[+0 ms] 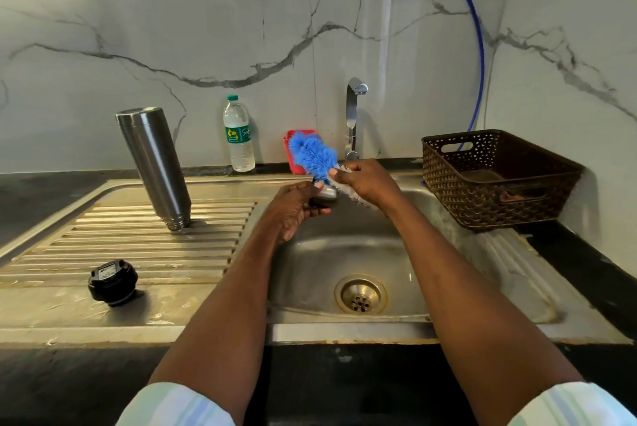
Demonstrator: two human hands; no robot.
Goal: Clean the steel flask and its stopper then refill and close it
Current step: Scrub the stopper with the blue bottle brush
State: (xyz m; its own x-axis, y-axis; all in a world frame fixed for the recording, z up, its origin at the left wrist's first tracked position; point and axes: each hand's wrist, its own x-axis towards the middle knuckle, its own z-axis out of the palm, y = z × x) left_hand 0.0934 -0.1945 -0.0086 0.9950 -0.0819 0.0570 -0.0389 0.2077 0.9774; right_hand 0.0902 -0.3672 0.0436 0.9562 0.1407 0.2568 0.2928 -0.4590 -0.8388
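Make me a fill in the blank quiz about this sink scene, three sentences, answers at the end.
The tall steel flask stands upside down on the ribbed ____. The round black stopper lies on the steel counter to the ____ of the basin. The right hand holds a bottle brush with ____ bristles, over the sink basin.

Answers: drainboard; left; blue
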